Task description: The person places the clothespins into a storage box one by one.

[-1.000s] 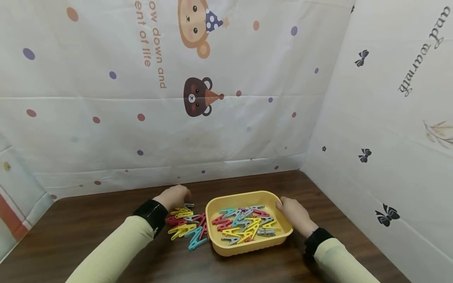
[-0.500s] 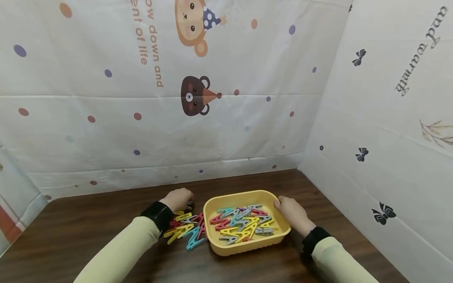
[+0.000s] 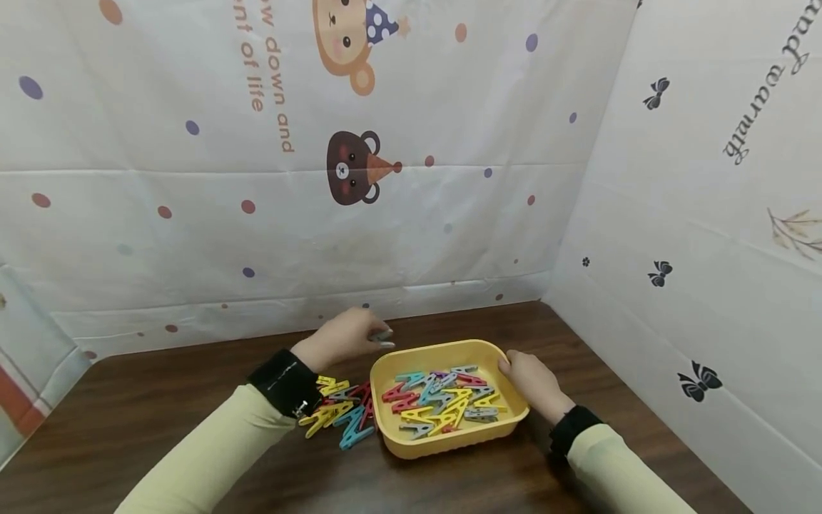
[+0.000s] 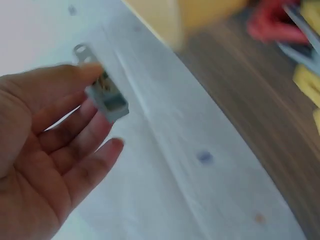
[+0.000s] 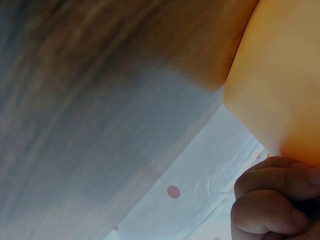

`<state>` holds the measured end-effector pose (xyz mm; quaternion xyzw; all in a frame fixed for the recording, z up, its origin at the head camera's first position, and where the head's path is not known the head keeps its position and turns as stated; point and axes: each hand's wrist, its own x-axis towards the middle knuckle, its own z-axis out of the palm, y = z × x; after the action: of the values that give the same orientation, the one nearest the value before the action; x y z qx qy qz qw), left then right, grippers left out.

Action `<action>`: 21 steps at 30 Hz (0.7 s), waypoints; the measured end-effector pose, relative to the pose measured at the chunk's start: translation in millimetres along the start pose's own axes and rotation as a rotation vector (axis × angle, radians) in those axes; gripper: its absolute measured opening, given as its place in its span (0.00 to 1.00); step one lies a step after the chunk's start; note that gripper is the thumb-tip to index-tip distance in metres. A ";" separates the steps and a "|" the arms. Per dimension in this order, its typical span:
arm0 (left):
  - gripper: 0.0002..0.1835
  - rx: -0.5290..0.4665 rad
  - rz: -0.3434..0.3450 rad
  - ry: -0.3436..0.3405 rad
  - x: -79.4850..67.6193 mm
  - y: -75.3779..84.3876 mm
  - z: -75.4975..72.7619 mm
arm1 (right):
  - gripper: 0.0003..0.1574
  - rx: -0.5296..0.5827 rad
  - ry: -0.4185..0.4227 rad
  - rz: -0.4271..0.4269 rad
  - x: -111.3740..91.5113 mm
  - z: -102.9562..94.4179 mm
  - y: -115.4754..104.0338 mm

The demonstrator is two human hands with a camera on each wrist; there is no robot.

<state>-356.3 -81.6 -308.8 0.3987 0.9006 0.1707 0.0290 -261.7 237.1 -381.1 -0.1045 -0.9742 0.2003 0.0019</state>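
Between thumb and fingers, my left hand (image 3: 343, 334) pinches a grey clothespin (image 4: 103, 89), above the table just off the back left corner of a yellow plastic basket (image 3: 452, 444). My right hand (image 3: 534, 385) grips the basket's right wall, thumb at the rim; in the right wrist view its fingers (image 5: 267, 210) are curled against the outer side. Inside the basket lie several clothespins in yellow, red, blue, grey and purple. A loose pile of clothespins (image 3: 352, 428), yellow, red, blue and grey, lies against the basket's left side, partly hidden by my left wrist.
The dark wooden table (image 3: 193, 385) carries the basket and the pile. A white printed sheet (image 3: 289, 243) hangs behind the table's back edge, and another printed white sheet (image 3: 642, 314) runs along the right side.
My left hand has risen from the pile and moved right and back toward the basket, carrying a grey clothespin. The right hand stays on the basket, and the head view has shifted slightly.
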 end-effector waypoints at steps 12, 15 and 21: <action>0.15 0.305 -0.019 -0.286 -4.4 61.4 42.9 | 0.19 -0.005 0.003 -0.007 -0.6 1.2 -0.5; 0.12 0.342 -0.013 -0.280 -5.1 62.0 48.7 | 0.19 -0.005 0.003 -0.002 0.0 2.1 0.0; 0.12 0.328 0.011 -0.242 -8.7 54.6 56.8 | 0.20 -0.015 0.004 -0.018 2.7 3.7 -1.7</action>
<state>-301.0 -37.7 -344.9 0.4207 0.9040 -0.0274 0.0705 -264.9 234.7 -384.0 -0.0959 -0.9765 0.1928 0.0049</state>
